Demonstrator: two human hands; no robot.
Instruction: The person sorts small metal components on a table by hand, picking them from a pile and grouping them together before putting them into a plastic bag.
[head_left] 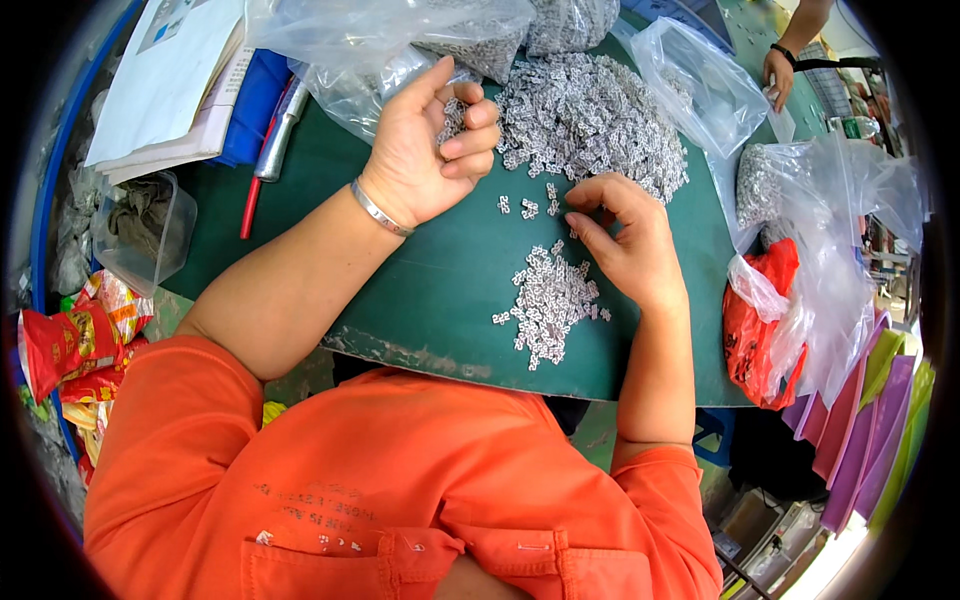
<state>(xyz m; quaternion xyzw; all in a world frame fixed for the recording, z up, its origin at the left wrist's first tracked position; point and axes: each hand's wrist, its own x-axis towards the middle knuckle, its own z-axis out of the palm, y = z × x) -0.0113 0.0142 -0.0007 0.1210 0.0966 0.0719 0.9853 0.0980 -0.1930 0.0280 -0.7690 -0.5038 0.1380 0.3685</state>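
Observation:
My left hand (pixel 425 155) is turned palm up above the table, its fingers curled around several small grey metal pieces (pixel 453 120). Over the right part of the table, my right hand (pixel 635 240) has thumb and forefinger drawn together in a pinch; whatever lies between the tips is too small to make out. One small piece shows just below the thumb. A large heap of the same flat, looped pieces (pixel 590 115) lies beyond my hands. A smaller pile (pixel 548 305) sits nearer to me, and a few loose pieces (pixel 529 208) lie between the two.
Clear plastic bags (pixel 690 85) border the heap, with more bags and a red bag (pixel 765 320) at the right edge. Papers (pixel 165 85), a metal-handled red tool (pixel 275 140) and a plastic tub (pixel 150 230) are at left. Another person's hand (pixel 778 75) works at far right.

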